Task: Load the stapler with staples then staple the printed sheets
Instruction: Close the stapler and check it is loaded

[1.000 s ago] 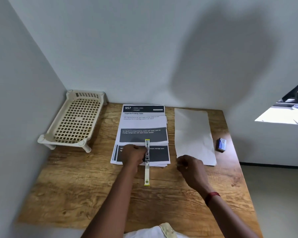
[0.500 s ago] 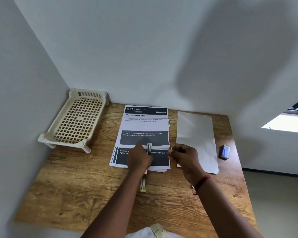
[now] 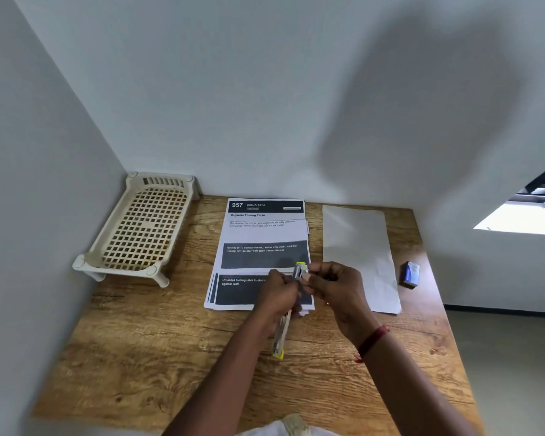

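Hands [image 3: 309, 286] hold stapler [image 3: 299, 271] over wooden table [image 3: 158, 335].

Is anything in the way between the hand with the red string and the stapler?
Nothing visible is. The right hand is already at the far end of the opened yellow and silver stapler, which the left hand holds over the stack of printed sheets. What its fingers pinch is too small to tell.
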